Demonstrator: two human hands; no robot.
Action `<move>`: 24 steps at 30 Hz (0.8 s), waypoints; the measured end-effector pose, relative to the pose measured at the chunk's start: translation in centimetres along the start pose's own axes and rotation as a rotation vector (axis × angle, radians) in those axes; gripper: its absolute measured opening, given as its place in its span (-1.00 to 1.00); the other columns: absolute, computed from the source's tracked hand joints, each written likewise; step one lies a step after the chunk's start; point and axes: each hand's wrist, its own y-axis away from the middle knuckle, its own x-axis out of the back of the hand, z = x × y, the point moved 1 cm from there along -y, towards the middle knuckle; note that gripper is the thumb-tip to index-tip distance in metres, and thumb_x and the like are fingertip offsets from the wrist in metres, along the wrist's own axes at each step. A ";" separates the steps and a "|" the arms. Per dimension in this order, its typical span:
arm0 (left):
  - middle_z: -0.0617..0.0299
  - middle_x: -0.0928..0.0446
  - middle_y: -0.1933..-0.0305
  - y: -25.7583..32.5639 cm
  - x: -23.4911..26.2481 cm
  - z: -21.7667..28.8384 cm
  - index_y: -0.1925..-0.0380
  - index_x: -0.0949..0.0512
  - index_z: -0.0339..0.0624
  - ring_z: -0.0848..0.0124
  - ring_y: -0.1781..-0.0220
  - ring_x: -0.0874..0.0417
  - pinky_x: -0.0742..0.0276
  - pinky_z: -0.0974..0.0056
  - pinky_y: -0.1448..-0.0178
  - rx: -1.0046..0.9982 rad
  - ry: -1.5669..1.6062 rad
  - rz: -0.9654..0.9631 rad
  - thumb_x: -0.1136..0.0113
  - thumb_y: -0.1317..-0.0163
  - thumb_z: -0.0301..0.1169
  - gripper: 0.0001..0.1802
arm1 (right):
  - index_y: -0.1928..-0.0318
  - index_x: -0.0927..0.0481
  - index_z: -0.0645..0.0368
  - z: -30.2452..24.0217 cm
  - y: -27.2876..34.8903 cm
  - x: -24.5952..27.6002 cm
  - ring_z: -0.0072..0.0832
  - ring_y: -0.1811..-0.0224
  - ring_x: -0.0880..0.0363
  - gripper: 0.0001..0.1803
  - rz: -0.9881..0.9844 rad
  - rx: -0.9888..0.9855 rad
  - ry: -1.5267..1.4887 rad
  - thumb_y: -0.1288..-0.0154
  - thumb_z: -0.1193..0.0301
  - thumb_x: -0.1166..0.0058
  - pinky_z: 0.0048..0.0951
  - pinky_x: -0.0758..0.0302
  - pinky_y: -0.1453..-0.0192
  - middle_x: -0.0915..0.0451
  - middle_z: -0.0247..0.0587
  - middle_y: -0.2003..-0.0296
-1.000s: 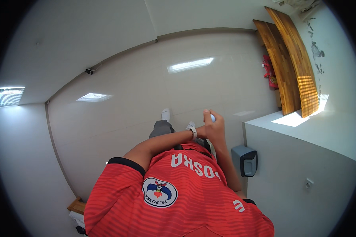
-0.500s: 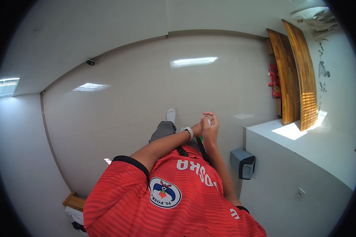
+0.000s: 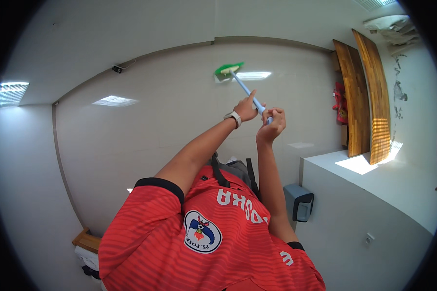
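A broom with a light-blue pole (image 3: 243, 84), a cream block and a green head (image 3: 235, 66) reaches out over the floor ahead of me. Its head is at a bright light reflection on the tiles, slightly blurred. My left hand (image 3: 246, 109), with a pale watch on the wrist, is closed round the pole, its index finger lying along it. Lower down, my right hand (image 3: 275, 125) grips the pole near its upper end, fingers curled. Both arms stretch forward in front of my red shirt.
Glossy beige tiles (image 3: 179, 111) run to walls ahead and at the left. At the right are wooden boards (image 3: 353, 97), a red item (image 3: 341, 103) beside them, a white ledge (image 3: 374, 169) and a grey-blue bin (image 3: 298, 202). A small black device (image 3: 117, 69) with a cable lies by the far-left wall.
Both hands have moved forward from close to my body and spread apart along the pole. The broom's head has swung out far ahead; before, only a bit of green showed beside my arm.
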 end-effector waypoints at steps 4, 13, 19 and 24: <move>-0.16 -0.51 -0.09 1.1 0.9 1.6 -0.32 -0.24 -0.25 0.01 -0.13 -0.56 -0.49 0.12 -0.16 -0.010 0.040 0.106 -0.10 -0.30 0.08 -0.22 | 0.41 -0.37 0.26 -4.8 1.5 -1.0 -0.64 0.66 -0.13 -0.79 -0.092 0.025 0.099 -0.35 0.41 0.20 -0.54 -0.13 0.45 -0.21 -0.39 0.71; -0.09 -0.62 0.24 9.9 -3.7 -0.6 -0.04 -0.44 -0.22 -0.02 0.18 -0.65 -0.53 0.00 0.13 -0.104 0.039 0.058 -0.06 -0.31 0.07 -0.43 | 0.41 -0.37 0.21 -14.8 8.6 0.3 -0.64 0.47 -0.20 -0.76 -0.375 -0.038 0.191 -0.36 0.33 0.10 -0.54 -0.15 0.31 -0.32 -0.37 0.56; -0.07 -0.63 0.26 15.2 -10.6 -4.7 0.10 -0.46 -0.18 -0.04 0.24 -0.65 -0.51 0.01 0.16 -0.010 -0.020 -0.294 0.02 -0.32 0.13 -0.44 | 0.48 -0.37 0.18 -14.4 10.2 2.0 -0.65 0.42 -0.24 -0.72 -0.398 -0.202 0.315 -0.38 0.31 0.07 -0.56 -0.17 0.27 -0.34 -0.39 0.52; -0.02 -0.63 0.33 15.9 -13.2 -11.0 0.18 -0.45 -0.22 0.07 0.28 -0.68 -0.51 0.08 0.19 -0.070 0.170 -0.273 -0.05 -0.30 0.10 -0.47 | 0.47 -0.37 0.17 -11.4 9.9 -0.3 -0.66 0.41 -0.23 -0.71 -0.435 -0.304 0.389 -0.39 0.32 0.08 -0.57 -0.18 0.26 -0.33 -0.38 0.53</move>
